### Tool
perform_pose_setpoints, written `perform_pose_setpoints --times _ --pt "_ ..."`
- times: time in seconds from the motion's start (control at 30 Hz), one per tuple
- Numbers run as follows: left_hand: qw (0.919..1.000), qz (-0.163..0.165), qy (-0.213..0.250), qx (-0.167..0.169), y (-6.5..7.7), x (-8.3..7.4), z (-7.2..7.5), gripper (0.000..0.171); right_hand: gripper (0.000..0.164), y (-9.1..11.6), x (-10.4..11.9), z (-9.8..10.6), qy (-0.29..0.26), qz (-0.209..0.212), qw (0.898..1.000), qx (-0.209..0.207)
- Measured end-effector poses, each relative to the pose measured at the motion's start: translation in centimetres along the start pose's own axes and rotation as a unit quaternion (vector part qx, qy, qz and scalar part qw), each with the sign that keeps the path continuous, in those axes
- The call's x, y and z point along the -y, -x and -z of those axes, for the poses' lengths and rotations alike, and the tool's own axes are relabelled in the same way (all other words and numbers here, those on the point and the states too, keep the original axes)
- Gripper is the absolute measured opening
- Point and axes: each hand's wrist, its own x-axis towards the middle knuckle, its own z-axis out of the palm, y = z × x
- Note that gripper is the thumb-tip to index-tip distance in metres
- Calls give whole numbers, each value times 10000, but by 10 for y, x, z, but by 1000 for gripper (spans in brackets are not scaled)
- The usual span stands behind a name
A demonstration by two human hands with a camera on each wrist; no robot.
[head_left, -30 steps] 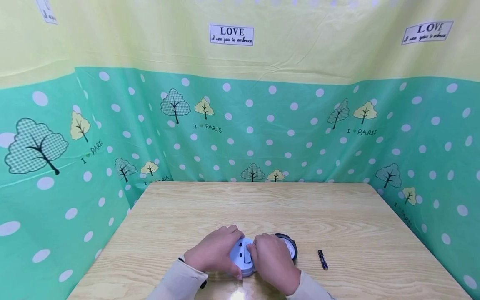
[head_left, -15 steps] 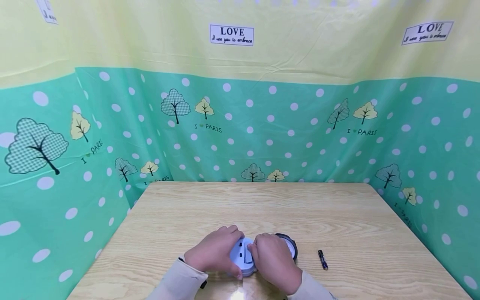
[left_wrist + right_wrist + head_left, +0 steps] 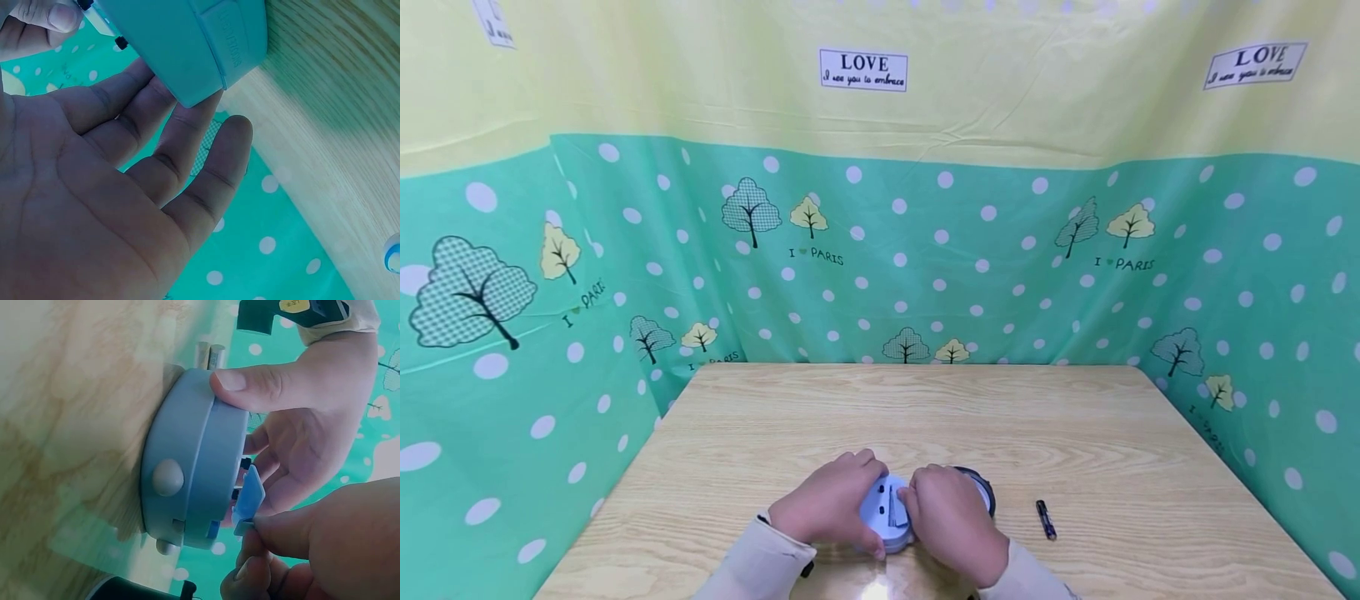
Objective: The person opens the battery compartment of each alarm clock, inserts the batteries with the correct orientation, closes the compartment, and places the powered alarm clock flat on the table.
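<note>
Holding the blue case (image 3: 874, 518) back-up on the wooden surface (image 3: 775, 400), directly before the person, presumably for easy reach by both hands. Clamping the left grip round the case: laying the fingers of the left hand (image 3: 831, 500) along the far side and pressing the thumb (image 3: 253, 386) against the near rim, apparently to prevent sliding or turning under the other hand's pull. Pinching the small blue flap (image 3: 249, 495) at one end between thumb and fingertips of the right hand (image 3: 951, 525), clamping the right grip there probably because of the flap's thinness. Showing the flap tilted out from the case's back, near two black knobs (image 3: 882, 509); not showing clearly, behind the fingers, any remaining contact with the case. Showing a black-rimmed dial (image 3: 988, 485) partly hidden behind the right hand, seemingly placed for leaving working room around the case. Displaying a dark stick (image 3: 1046, 520) farther right, well apart from the case, perhaps placed for ready reach; appearing too small for telling battery from pen. Including two small cylinders (image 3: 209, 356) beyond the case in the right wrist view.
</note>
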Motion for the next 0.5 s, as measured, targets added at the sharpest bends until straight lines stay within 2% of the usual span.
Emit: perform_pose_setpoints --times 0.5 --pt "9999 25 -72 66 -1 0 -1 96 32 -1 -2 6 -1 -56 9998 197"
